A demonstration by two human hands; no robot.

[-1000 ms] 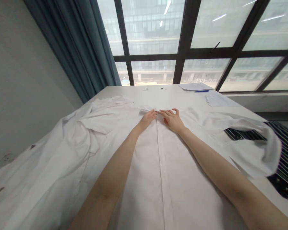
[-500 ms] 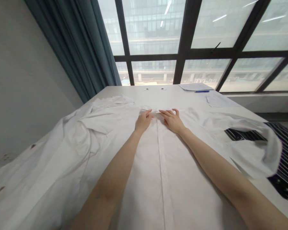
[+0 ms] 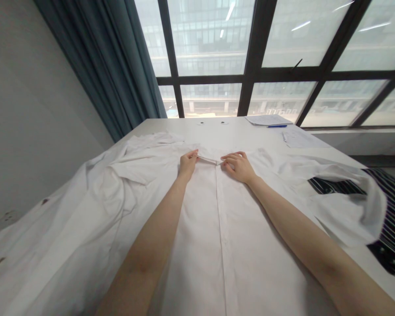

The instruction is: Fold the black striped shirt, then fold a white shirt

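White shirt [image 3: 197,219] held at its far edge

The shirt lies spread front-up on the desk [image 3: 181,127], its placket [image 3: 229,267] running lengthwise. The left hand [image 3: 188,165] pinches the narrow collar band [image 3: 207,159], probably to hold it taut; the right hand [image 3: 239,167] rests with bent fingers near the opening, seemingly steadying cloth, though I cannot tell whether it grips.

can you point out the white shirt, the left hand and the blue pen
White shirt [image 3: 200,219]: head view, on its front panel beside the placket.
Left hand [image 3: 187,165]: head view, on the back of the hand.
Blue pen [image 3: 277,126]: head view, on the middle of its barrel.
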